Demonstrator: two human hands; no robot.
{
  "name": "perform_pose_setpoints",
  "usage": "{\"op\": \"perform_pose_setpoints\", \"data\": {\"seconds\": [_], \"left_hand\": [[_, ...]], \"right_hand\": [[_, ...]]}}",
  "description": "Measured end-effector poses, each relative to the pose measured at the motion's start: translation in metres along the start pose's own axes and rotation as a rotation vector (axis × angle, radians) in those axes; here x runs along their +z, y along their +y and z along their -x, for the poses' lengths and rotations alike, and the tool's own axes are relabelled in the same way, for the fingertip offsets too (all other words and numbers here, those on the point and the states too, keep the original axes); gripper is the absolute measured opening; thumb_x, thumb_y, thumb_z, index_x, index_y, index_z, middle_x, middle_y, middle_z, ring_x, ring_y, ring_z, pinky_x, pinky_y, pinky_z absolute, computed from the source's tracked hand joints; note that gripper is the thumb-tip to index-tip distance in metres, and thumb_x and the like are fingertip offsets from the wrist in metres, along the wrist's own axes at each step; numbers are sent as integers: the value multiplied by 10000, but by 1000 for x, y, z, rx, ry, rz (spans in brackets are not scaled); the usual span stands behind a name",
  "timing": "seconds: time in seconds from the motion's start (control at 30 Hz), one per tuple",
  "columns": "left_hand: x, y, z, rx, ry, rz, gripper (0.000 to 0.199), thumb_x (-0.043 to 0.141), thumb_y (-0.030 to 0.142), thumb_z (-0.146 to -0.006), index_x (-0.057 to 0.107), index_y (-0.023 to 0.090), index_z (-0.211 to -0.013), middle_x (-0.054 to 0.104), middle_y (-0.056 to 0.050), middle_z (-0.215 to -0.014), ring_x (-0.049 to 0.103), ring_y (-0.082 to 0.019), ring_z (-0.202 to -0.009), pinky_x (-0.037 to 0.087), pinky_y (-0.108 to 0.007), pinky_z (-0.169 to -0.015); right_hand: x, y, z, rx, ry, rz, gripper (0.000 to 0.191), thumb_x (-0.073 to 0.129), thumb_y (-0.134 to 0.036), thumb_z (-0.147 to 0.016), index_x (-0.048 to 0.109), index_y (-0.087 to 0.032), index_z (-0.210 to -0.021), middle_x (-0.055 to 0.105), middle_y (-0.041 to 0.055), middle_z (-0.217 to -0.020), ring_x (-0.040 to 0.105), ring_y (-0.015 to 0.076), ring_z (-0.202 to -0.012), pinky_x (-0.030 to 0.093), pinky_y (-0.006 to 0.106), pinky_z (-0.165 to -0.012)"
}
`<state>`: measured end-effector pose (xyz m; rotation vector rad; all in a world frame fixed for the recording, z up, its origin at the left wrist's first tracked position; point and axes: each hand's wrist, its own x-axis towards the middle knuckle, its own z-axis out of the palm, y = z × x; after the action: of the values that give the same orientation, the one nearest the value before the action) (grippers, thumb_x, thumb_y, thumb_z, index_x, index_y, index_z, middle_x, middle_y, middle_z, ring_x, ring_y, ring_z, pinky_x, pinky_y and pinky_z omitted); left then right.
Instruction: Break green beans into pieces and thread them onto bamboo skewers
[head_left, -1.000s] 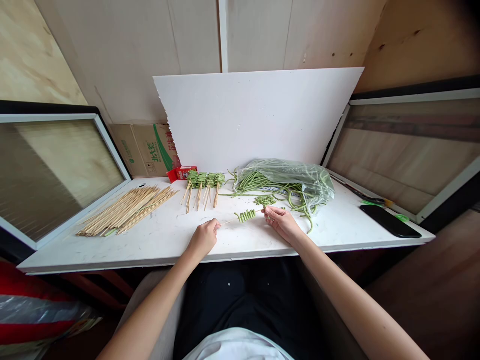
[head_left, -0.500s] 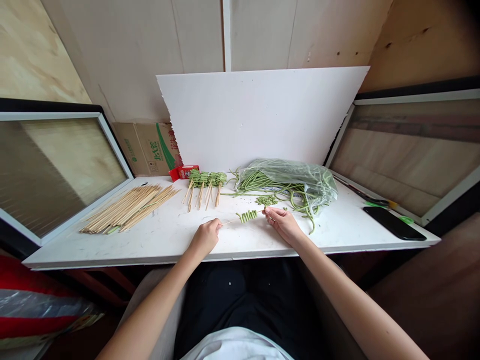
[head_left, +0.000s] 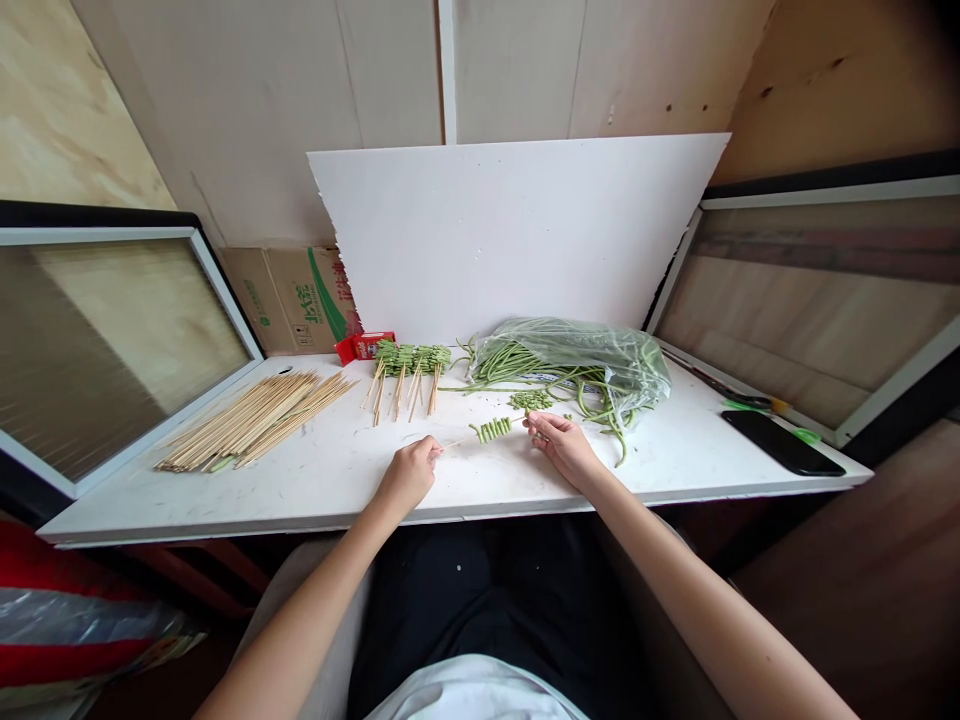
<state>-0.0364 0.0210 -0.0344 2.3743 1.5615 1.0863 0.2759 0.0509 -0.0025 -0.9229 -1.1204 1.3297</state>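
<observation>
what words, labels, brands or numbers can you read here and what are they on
"北大荒": green characters on the cardboard box, slightly uncertain at this size
Red characters on the same box, beside the white board: partly covered, not safely readable
Small green print and logo at that box's left: too small to read
Pale lettering on the red packet: too small to read
No numbers can be made out

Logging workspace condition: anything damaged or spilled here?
Two things. The large flat white board at the back has ragged side edges, so looks damaged. Long thin green beans trail from the clear plastic bag, looking untidy.
</observation>
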Motion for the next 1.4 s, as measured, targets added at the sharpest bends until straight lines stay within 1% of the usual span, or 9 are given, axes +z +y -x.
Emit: {"op": "perform_pose_setpoints", "data": {"seconds": [0.2,0.33,0.57,0.73,0.97,1.03,1.1,1.23,1.4], "left_hand": [[0,1,1,17,1,-15,243,492,2,-891,606,216,-870,734,-51,-827,717,-211,-795,487,-274,-687],[1,-1,1,18,-12,-19,246,495,-7,-881,602,214,-864,723,-46,-815,707,-203,-776,484,-267,-680],[4,-5,0,-11,-48,-6,275,522,-45,-826,604,215,-858,756,-61,-881,728,-221,-838,500,-270,-686],[3,-3,0,-15,-48,0,268,513,-38,-838,612,210,-857,760,-66,-877,728,-220,-824,510,-277,-696],[3,-4,0,-17,-55,-7,254,515,-28,-839,610,206,-858,763,-78,-895,727,-224,-834,506,-286,-704],[3,-6,0,-10,-57,-9,248,515,-20,-843,612,208,-858,760,-79,-890,725,-225,-833,505,-288,-705],[4,-7,1,3,-62,-10,238,509,-2,-856,615,211,-861,754,-75,-875,719,-220,-811,502,-286,-699],[3,-7,2,21,-54,-12,219,494,38,-883,614,221,-882,749,-59,-864,719,-210,-801,495,-277,-691],[0,-3,1,-16,-61,-30,188,471,147,-953,584,235,-831,726,-39,-790,721,-213,-773,493,-277,-673]], "right_hand": [[1,2,-1,-21,31,7,466,928,-614,-655,795,-208,-839,713,67,-906,595,163,-753,491,295,-636],[-1,5,-3,-31,32,44,443,912,-603,-684,803,-202,-838,731,75,-947,585,155,-743,476,279,-627],[0,13,-4,-105,83,153,469,854,-643,-735,827,-200,-886,771,103,-989,647,219,-861,451,289,-638],[8,12,-1,-113,142,175,490,858,-652,-722,829,-190,-883,779,107,-948,648,228,-842,434,304,-654],[9,9,1,-108,161,196,538,855,-677,-700,833,-184,-913,795,120,-958,671,249,-853,466,328,-685],[10,10,1,-127,172,206,516,844,-670,-717,833,-189,-903,799,121,-970,686,271,-907,489,344,-728],[12,11,3,-159,161,229,465,847,-641,-731,835,-201,-880,805,113,-983,699,290,-976,511,370,-815],[21,16,7,-180,121,192,370,877,-569,-730,837,-228,-868,810,84,-1013,709,299,-1071,494,402,-988],[25,16,10,-124,82,110,369,871,-560,-739,821,-216,-863,806,79,-1001,712,290,-1058,488,397,-1010]]}}
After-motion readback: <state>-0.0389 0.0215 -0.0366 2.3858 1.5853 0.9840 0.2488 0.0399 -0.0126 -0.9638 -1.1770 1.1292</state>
